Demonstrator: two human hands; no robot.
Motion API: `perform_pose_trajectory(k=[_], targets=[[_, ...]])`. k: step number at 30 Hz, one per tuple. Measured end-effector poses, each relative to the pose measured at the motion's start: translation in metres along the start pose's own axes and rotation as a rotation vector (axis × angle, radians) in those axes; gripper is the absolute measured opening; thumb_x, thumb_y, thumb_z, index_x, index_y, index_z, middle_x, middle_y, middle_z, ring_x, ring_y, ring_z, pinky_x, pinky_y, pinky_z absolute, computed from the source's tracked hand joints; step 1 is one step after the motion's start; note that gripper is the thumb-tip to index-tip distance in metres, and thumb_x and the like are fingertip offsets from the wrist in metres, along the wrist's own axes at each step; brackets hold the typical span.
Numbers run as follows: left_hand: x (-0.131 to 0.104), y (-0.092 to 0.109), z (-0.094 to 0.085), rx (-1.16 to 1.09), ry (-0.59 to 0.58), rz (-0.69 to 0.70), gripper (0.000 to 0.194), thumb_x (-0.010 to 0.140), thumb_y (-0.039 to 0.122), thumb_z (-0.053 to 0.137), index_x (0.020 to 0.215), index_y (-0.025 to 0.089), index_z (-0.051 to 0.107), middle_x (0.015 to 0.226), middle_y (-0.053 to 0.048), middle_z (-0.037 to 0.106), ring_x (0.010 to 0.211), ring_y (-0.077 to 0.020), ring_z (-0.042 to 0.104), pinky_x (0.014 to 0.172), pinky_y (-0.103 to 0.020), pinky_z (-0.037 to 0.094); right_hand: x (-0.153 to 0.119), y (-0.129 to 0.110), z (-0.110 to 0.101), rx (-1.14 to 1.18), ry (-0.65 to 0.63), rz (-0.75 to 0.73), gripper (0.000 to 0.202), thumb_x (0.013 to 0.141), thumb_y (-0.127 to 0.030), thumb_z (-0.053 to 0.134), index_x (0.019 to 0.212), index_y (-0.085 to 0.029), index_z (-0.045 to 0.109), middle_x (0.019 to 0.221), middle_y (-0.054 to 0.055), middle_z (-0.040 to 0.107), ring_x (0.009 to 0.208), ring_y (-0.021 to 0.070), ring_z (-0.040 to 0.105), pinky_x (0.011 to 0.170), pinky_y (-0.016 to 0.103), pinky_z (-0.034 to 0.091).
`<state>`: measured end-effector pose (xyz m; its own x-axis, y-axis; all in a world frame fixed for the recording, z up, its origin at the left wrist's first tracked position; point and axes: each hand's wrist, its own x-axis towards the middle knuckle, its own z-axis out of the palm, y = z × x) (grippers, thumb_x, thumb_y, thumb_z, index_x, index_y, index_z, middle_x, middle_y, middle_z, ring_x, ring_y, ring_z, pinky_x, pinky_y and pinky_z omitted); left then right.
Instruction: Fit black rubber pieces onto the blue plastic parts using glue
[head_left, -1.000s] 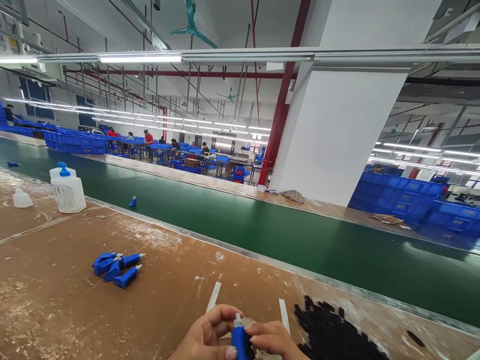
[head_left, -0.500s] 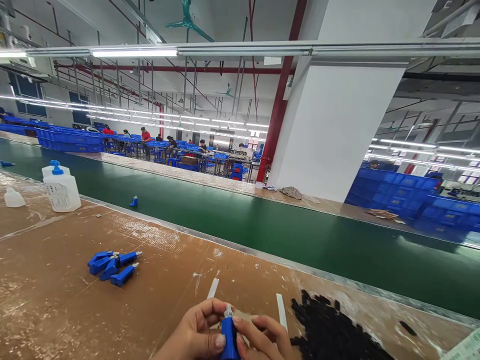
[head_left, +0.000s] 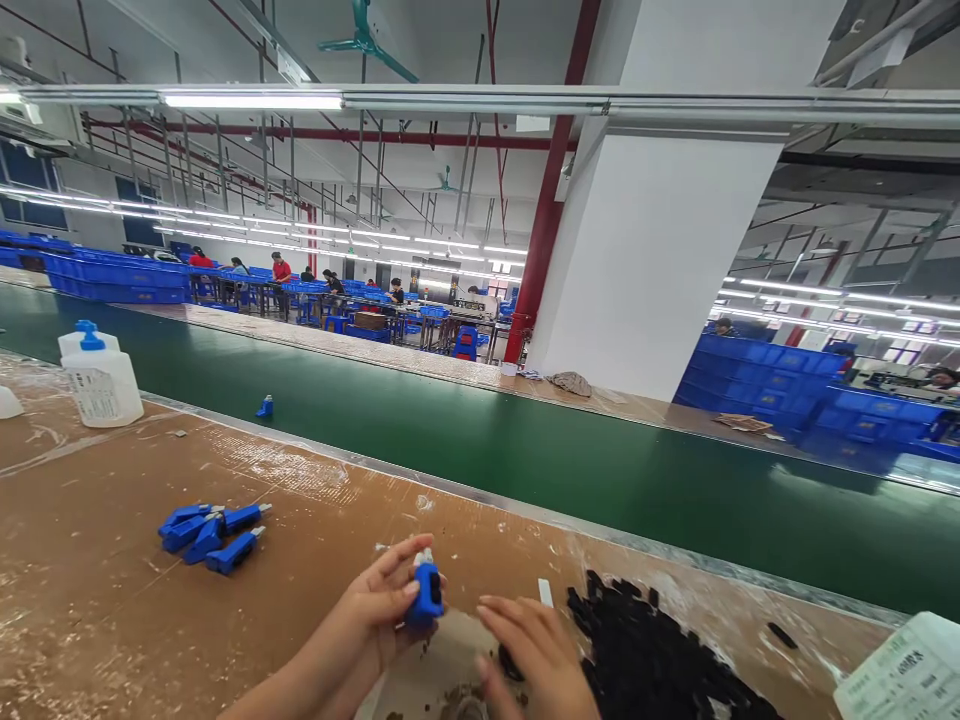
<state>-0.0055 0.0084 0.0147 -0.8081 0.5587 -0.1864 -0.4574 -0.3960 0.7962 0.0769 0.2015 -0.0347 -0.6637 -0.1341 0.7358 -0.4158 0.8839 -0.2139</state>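
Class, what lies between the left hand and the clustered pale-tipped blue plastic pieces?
In the head view, bare brown tabletop separates the left hand from those blue pieces.

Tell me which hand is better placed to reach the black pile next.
Probably the right hand: it is beside the black pile, while the left hand is farther off and holds a blue part.

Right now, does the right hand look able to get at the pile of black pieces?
Probably yes: the right hand is close beside the pile of black pieces, and nothing visible blocks the way.
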Motion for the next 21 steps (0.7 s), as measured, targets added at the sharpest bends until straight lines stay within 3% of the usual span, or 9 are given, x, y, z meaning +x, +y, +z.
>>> perform_pose_trajectory(k=[1, 3, 6, 11, 16, 18, 21], targets=[[0.003, 0.005, -0.003, -0.011, 0.065, 0.005, 0.05, 0.072, 0.018, 0.068, 0.12, 0.021, 0.052, 0.096, -0.007, 0.066, 0.077, -0.0141, 0.064, 0.068, -0.024, 0.052, -0.001, 0.012, -0.006, -0.047, -0.076, 0.035, 0.023, 0.089, -0.029, 0.051, 0.109, -0.023, 0.059, 0.107, 0.003, 0.068, 0.097, 0.021, 0.061, 0.083, 0.033, 0.052], [0.009, 0.014, -0.01, -0.021, 0.189, 0.022, 0.041, 0.077, 0.018, 0.063, 0.116, 0.018, 0.053, 0.092, -0.008, 0.066, 0.072, -0.013, 0.063, 0.066, -0.024, 0.053, -0.003, 0.037, -0.019, -0.178, -0.167, 0.278, 0.026, 0.091, -0.032, 0.044, 0.105, -0.02, 0.062, 0.105, 0.006, 0.068, 0.098, 0.0235, 0.061, 0.084, 0.037, 0.052], [0.018, 0.024, -0.02, 0.023, 0.314, 0.086, 0.028, 0.077, 0.013, 0.061, 0.105, 0.013, 0.058, 0.082, -0.008, 0.066, 0.067, -0.0108, 0.061, 0.062, -0.02, 0.054, -0.008, 0.064, -0.032, -0.257, -0.214, 0.453, 0.031, 0.091, -0.024, 0.036, 0.101, -0.014, 0.063, 0.103, 0.012, 0.066, 0.098, 0.028, 0.058, 0.085, 0.045, 0.049], [0.028, 0.026, -0.034, 0.124, 0.374, 0.169, 0.026, 0.077, 0.011, 0.06, 0.103, 0.011, 0.056, 0.08, -0.009, 0.067, 0.062, -0.0114, 0.061, 0.055, -0.02, 0.052, -0.009, 0.073, -0.03, -0.315, -0.329, 0.484, 0.031, 0.09, -0.019, 0.035, 0.099, -0.012, 0.064, 0.1, 0.012, 0.065, 0.098, 0.0291, 0.056, 0.09, 0.047, 0.043], [0.037, 0.025, -0.05, 0.261, 0.429, 0.306, 0.037, 0.076, 0.021, 0.06, 0.11, 0.012, 0.052, 0.078, -0.008, 0.065, 0.061, -0.0136, 0.059, 0.052, -0.023, 0.049, -0.008, 0.073, -0.019, -0.385, -0.454, 0.488, 0.036, 0.087, -0.008, 0.031, 0.093, -0.012, 0.066, 0.098, 0.013, 0.065, 0.096, 0.0309, 0.057, 0.088, 0.047, 0.043], [0.041, 0.026, -0.06, 0.514, 0.457, 0.391, 0.041, 0.078, 0.026, 0.056, 0.116, 0.015, 0.05, 0.08, -0.007, 0.065, 0.065, -0.0165, 0.06, 0.057, -0.027, 0.049, -0.011, 0.08, -0.014, -0.408, -0.493, 0.49, 0.037, 0.086, -0.006, 0.031, 0.091, -0.012, 0.066, 0.096, 0.013, 0.066, 0.094, 0.0303, 0.058, 0.085, 0.046, 0.044], [0.044, 0.028, -0.075, 1.357, 0.532, 0.499, 0.044, 0.081, 0.016, 0.043, 0.125, 0.021, 0.047, 0.099, -0.008, 0.065, 0.089, -0.0215, 0.061, 0.076, -0.034, 0.047, -0.019, 0.094, -0.006, -0.448, -0.525, 0.476, 0.033, 0.085, -0.007, 0.035, 0.09, -0.015, 0.067, 0.092, 0.012, 0.066, 0.087, 0.0293, 0.061, 0.077, 0.043, 0.048]])
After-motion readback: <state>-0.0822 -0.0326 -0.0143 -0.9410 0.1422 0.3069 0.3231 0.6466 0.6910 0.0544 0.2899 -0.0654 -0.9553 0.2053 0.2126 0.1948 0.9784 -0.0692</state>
